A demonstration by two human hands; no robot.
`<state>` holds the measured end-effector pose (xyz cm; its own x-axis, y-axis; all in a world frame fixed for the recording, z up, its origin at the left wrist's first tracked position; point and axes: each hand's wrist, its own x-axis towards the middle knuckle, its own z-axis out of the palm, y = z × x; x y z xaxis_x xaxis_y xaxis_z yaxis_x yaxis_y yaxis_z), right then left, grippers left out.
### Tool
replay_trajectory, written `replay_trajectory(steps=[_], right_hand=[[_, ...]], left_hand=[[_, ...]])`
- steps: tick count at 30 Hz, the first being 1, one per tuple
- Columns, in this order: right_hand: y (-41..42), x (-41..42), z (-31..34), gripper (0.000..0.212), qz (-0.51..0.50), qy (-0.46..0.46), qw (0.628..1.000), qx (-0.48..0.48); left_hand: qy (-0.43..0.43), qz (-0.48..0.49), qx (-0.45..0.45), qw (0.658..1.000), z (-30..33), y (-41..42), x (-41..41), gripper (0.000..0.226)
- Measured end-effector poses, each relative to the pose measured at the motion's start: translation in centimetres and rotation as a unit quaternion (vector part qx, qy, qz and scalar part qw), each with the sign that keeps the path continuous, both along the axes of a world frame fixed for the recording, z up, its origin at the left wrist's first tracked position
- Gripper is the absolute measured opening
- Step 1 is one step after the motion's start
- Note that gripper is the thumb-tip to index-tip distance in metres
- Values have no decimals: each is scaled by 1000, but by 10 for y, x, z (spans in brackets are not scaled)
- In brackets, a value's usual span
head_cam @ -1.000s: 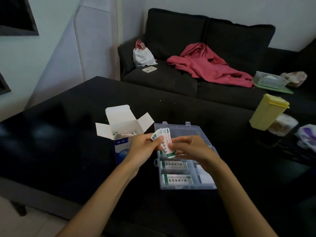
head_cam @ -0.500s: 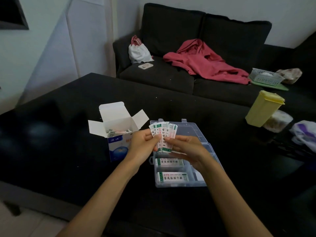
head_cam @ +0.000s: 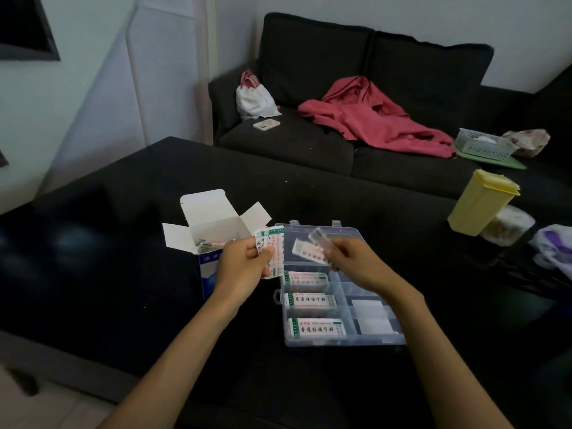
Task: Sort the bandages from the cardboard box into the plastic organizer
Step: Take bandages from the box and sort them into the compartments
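While the cardboard box [head_cam: 213, 243] stands open on the black table [head_cam: 108, 274] with its flaps spread and more strips showing inside, the left hand [head_cam: 244, 267] grips a small stack of bandages [head_cam: 274, 252] just right of the box, the thumb pressed across the front of the stack and the fingers curled behind it, so that the strips stand upright and fan out above and to the right of the thumb. The right hand [head_cam: 353, 264] is held over the far half of the plastic organizer [head_cam: 371, 335], apart from the left, pinching a bandage [head_cam: 309, 250] at its right end between thumb and fingertips; the strip juts out to the left of the fingers, blurred, and a second strip may sit above it, though I cannot tell. The organizer lies open just right of the box, and three compartments along its left side each hold a packed bundle of bandages [head_cam: 315, 328], one behind another. A yellow container [head_cam: 479, 202] stands far right on the table, and a red garment [head_cam: 371, 116] lies on the dark sofa [head_cam: 309, 57] beyond
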<state>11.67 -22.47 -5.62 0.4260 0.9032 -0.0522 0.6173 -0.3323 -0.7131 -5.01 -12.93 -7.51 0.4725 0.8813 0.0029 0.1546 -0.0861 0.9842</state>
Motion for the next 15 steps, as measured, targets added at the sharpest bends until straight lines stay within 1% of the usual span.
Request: replay_trajectory(steps=[1,3,4,6,9,13,15], right_hand=[[1,3,-3,19,17,-37,999,-11],[4,5,-9,12,38,-72,996,-19],[5,4,-10,17,44,-82,996,-16],[7,5,-12,25,54,-87,995,-10],[7,6,-17,24,73,-89,993,-38],[5,5,-15,28,82,-63,991,-81],[6,3,-15,29,85,-70,990,-90]], left_hand=[[0,0,4,1000,0,0,-1,23],[-4,2,4,1000,1,1,-2,24],[-5,2,1,1000,1,1,-2,24],[-6,3,-3,1000,1,2,-2,23],[-8,4,-6,1000,0,2,-1,22],[-15,3,-11,1000,1,2,-1,23],[-16,2,-12,1000,1,3,-1,23]])
